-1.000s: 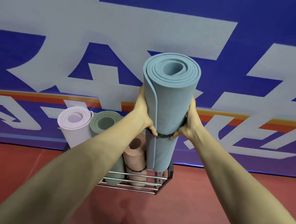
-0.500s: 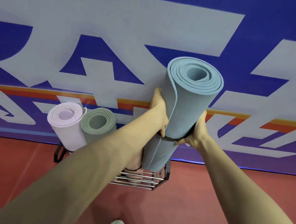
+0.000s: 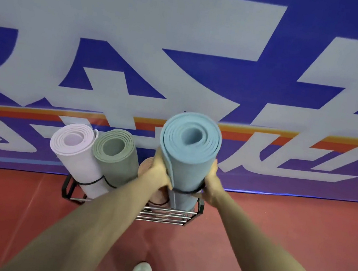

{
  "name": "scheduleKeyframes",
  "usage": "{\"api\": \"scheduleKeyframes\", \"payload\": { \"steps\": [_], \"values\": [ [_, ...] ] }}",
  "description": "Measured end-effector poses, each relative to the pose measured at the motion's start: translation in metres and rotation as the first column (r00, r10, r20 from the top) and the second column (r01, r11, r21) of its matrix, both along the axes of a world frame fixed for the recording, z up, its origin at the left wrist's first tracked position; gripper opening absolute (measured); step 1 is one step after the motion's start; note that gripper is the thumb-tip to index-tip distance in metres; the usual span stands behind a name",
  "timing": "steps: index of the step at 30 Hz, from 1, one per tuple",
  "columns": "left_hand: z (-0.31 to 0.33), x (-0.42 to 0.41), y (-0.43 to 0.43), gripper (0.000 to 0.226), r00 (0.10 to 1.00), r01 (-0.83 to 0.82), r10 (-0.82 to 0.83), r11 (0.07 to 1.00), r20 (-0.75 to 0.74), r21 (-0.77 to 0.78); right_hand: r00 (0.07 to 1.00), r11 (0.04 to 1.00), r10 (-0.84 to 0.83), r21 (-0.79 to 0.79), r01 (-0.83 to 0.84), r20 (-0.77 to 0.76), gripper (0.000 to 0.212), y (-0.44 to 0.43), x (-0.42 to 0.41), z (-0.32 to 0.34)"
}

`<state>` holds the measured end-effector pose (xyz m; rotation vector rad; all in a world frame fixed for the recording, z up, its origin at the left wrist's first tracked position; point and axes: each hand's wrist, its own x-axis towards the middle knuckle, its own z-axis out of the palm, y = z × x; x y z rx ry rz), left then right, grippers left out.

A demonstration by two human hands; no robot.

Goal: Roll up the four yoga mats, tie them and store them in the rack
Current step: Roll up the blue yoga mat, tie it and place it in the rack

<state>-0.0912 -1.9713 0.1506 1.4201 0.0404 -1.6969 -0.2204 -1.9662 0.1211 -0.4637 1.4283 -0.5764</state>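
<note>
A rolled blue yoga mat (image 3: pixel 189 160), bound by a black strap (image 3: pixel 185 192), is held upright at frame centre, gripped from both sides by the left hand (image 3: pixel 159 174) and right hand (image 3: pixel 210 187). Its lower end appears to be inside the wire rack (image 3: pixel 193 215), beside a pink mat (image 3: pixel 144 167), a green mat (image 3: pixel 115 158) and a lilac mat (image 3: pixel 76 154). The final storing step is judged under way; lowering fully and releasing are called for next.

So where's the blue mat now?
Head view, centre: blue mat upright at the rack's right end, beside the pink mat, gripped by left hand and right hand.
</note>
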Motion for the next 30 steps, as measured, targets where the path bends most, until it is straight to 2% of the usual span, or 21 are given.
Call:
{"api": "scheduleKeyframes", "payload": {
  "steps": [2,4,7,9,11,13,14,16,21,23,27,30],
  "values": [
    [-0.012,0.005,0.017,0.051,0.999,-0.010,0.015,0.995,-0.050,0.095,0.997,0.997,0.060,0.050,-0.057,-0.054,0.060,0.015,0.002,-0.017],
    [-0.008,0.006,0.023,0.056,0.996,-0.059,0.067,0.989,-0.054,0.134,0.985,0.997,0.077,0.015,-0.076,-0.155,0.059,0.013,-0.001,-0.019],
    [0.008,0.002,0.018,0.069,0.997,-0.083,0.083,0.992,0.001,0.090,0.992,0.997,-0.011,-0.076,0.002,-0.127,0.073,-0.002,-0.002,-0.004],
    [0.012,0.002,0.016,0.081,0.997,-0.071,0.071,0.996,-0.006,0.047,0.999,0.990,-0.012,-0.143,0.007,-0.039,0.079,-0.011,-0.003,0.006],
    [0.013,0.006,0.015,0.096,0.999,-0.033,0.032,0.999,-0.023,-0.015,0.999,0.974,0.001,-0.226,-0.008,-0.033,0.083,-0.015,-0.002,0.021],
    [0.010,0.008,0.013,0.111,0.998,0.058,-0.057,0.996,0.008,-0.065,0.995,0.951,0.040,-0.301,-0.068,-0.096,0.073,-0.018,-0.003,0.037],
    [0.007,0.009,0.012,0.109,0.995,0.095,-0.091,0.992,0.048,-0.085,0.988,0.932,0.083,-0.341,-0.123,-0.130,0.060,-0.019,-0.002,0.043],
    [0.005,0.008,0.008,0.087,0.981,0.144,-0.127,0.982,0.145,-0.118,0.973,0.893,0.151,-0.398,-0.210,-0.176,0.041,-0.021,0.000,0.052],
    [0.019,0.002,-0.011,0.071,0.962,0.209,-0.192,0.975,0.192,-0.071,0.990,0.885,0.071,-0.451,-0.120,-0.126,0.041,-0.019,-0.003,0.056],
    [0.030,-0.003,-0.016,0.056,0.951,0.228,-0.202,0.970,0.234,-0.087,0.992,0.889,0.057,-0.447,-0.102,-0.114,0.037,-0.021,-0.010,0.055],
    [0.027,-0.014,-0.011,0.060,0.916,0.238,-0.183,0.964,0.358,-0.115,0.989,0.903,0.095,-0.408,-0.134,-0.113,0.036,-0.024,-0.019,0.049],
    [0.025,-0.008,-0.006,0.055,0.898,0.251,-0.188,0.961,0.398,-0.113,0.990,0.911,0.096,-0.391,-0.129,-0.104,0.044,-0.023,-0.011,0.049]
  ]
}}
